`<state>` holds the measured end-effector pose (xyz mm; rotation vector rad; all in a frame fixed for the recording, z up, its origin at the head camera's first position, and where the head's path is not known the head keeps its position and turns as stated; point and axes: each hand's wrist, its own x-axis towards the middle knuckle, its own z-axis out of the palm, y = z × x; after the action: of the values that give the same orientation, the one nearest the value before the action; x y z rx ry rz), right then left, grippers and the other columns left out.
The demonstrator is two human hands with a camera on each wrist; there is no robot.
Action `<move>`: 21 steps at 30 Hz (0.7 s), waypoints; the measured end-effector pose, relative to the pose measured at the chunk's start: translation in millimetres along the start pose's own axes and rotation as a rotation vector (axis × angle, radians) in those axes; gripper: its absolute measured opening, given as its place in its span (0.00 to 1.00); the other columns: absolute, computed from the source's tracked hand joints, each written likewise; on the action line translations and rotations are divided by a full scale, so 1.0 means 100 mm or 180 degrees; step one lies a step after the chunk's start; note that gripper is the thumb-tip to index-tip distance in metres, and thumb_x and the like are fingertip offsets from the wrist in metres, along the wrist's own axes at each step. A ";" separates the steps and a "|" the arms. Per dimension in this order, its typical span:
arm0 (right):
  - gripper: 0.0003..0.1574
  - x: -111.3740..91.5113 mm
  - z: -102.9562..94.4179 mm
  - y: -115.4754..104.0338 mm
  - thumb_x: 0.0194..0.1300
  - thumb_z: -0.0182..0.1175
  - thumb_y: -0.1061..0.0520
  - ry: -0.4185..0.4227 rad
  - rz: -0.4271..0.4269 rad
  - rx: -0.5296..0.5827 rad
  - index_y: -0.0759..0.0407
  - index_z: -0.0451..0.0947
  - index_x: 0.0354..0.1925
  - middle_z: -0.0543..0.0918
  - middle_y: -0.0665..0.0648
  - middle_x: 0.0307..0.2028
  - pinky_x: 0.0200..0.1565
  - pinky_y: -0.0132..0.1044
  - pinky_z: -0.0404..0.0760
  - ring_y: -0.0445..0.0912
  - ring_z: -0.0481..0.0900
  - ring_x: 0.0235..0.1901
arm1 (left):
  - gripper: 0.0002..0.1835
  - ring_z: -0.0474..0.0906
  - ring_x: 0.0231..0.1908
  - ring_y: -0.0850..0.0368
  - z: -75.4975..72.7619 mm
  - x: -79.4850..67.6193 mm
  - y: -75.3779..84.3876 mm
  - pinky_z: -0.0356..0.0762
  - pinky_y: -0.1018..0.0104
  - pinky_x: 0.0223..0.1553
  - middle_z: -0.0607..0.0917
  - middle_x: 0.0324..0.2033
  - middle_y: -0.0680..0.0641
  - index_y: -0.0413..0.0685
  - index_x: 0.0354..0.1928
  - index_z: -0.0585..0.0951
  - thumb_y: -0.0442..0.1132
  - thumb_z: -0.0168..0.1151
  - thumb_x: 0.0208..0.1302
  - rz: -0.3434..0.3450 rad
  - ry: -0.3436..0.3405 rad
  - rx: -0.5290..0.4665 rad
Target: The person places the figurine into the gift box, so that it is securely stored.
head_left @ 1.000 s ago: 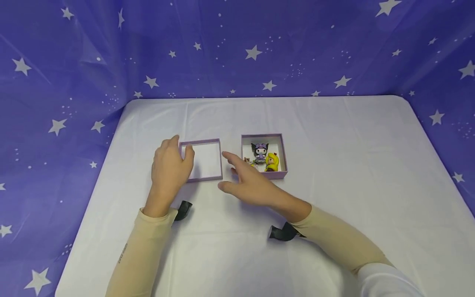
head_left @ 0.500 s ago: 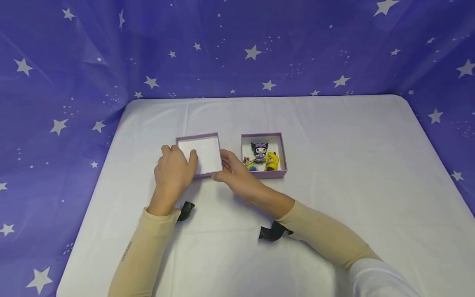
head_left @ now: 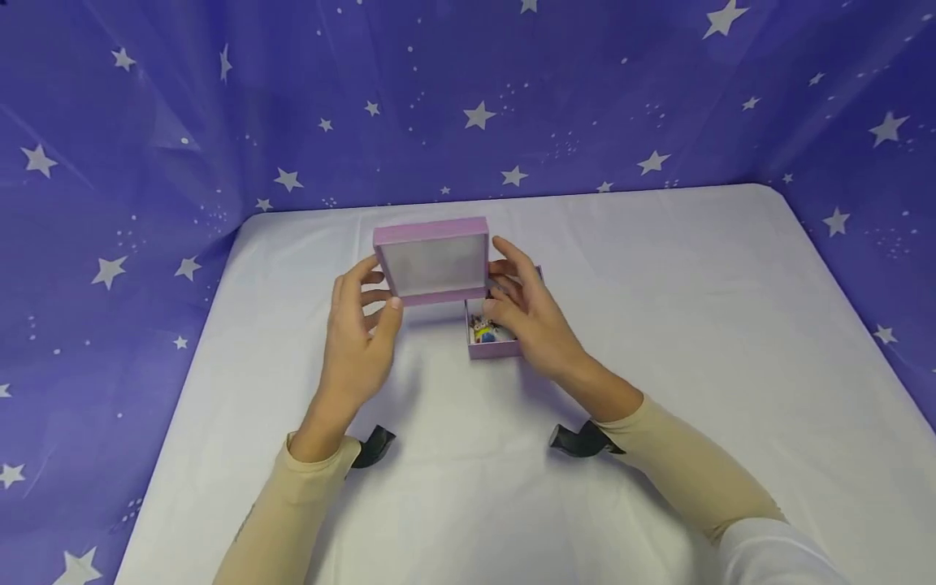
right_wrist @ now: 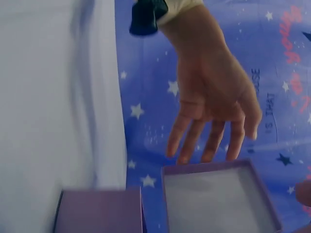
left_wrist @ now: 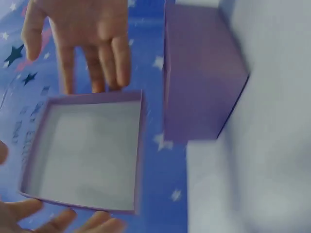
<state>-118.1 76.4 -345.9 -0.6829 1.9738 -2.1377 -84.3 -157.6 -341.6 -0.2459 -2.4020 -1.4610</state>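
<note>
A square box lid (head_left: 435, 260), purple with a pale inside, is tilted up off the table, its inside facing me. My left hand (head_left: 358, 345) presses its fingertips against the lid's left side, thumb apart from it. On the opposite side the fingertips of my right hand (head_left: 537, 325) touch the lid's edge. Beneath the right hand stands the purple box (head_left: 493, 349), partly covered by the hand and the lid. A small figurine (head_left: 483, 331) with yellow and blue on it shows inside; other figurines are hidden. Both wrist views show the lid (left_wrist: 92, 150) between the two hands.
A white cloth covers the table (head_left: 468, 487). Behind and beside it hangs a blue-purple curtain (head_left: 409, 146) with stars. A dark wrist mount (head_left: 374, 447) sticks out at the left sleeve, and another dark mount (head_left: 581, 440) at the right one.
Both hands have lifted the lid from the table, tilted it up and moved it right, to the box's upper left. The right hand and lid now cover most of the box.
</note>
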 end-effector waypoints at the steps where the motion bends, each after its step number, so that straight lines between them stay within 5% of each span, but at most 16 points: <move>1: 0.41 -0.03 -0.06 -0.01 0.71 0.51 0.57 0.0047 -0.0054 -0.0085 0.48 0.47 0.77 0.58 0.65 0.65 0.69 0.51 0.57 0.56 0.57 0.70 | 0.27 0.74 0.56 0.46 0.04 -0.01 0.04 0.76 0.55 0.55 0.68 0.57 0.38 0.43 0.69 0.62 0.41 0.53 0.72 0.0051 -0.0085 -0.0242; 6: 0.33 -0.18 -0.31 -0.02 0.72 0.49 0.59 0.0222 -0.0313 -0.0094 0.53 0.56 0.72 0.60 0.63 0.63 0.67 0.52 0.60 0.56 0.61 0.68 | 0.22 0.72 0.58 0.38 0.32 -0.08 0.00 0.77 0.67 0.49 0.65 0.55 0.39 0.36 0.58 0.60 0.37 0.55 0.70 0.0107 -0.0417 -0.1463; 8: 0.28 -0.23 -0.38 0.00 0.71 0.52 0.63 0.0246 -0.0326 -0.0034 0.59 0.60 0.67 0.61 0.63 0.64 0.68 0.48 0.61 0.55 0.62 0.68 | 0.22 0.74 0.56 0.41 0.42 -0.12 -0.06 0.78 0.68 0.46 0.65 0.53 0.41 0.36 0.59 0.59 0.33 0.55 0.69 0.0092 -0.0502 -0.1675; 11: 0.24 -0.31 -0.43 0.03 0.67 0.58 0.68 0.0254 -0.0268 -0.0213 0.64 0.62 0.58 0.63 0.64 0.65 0.68 0.42 0.62 0.54 0.64 0.67 | 0.24 0.74 0.55 0.42 0.51 -0.15 -0.02 0.76 0.62 0.55 0.67 0.50 0.38 0.31 0.61 0.61 0.26 0.57 0.67 0.0143 -0.0527 -0.1538; 17: 0.23 -0.44 -0.46 0.08 0.57 0.65 0.74 0.0243 -0.0230 -0.1149 0.71 0.71 0.51 0.66 0.71 0.62 0.66 0.52 0.63 0.60 0.65 0.65 | 0.21 0.66 0.64 0.37 0.57 -0.19 0.08 0.63 0.52 0.65 0.70 0.48 0.31 0.24 0.54 0.74 0.19 0.63 0.57 0.0248 -0.0523 -0.0932; 21: 0.22 -0.49 -0.53 0.24 0.55 0.68 0.73 0.0301 -0.0131 -0.1447 0.68 0.76 0.48 0.67 0.70 0.61 0.64 0.51 0.67 0.60 0.66 0.64 | 0.23 0.69 0.62 0.41 0.65 -0.20 -0.12 0.67 0.55 0.63 0.74 0.47 0.35 0.31 0.53 0.78 0.20 0.69 0.53 0.0314 -0.0549 -0.0563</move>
<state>-102.1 141.9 -381.4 -0.6977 2.5505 -1.7777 -80.8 -104.8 -386.3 -0.5448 -2.3527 -1.6687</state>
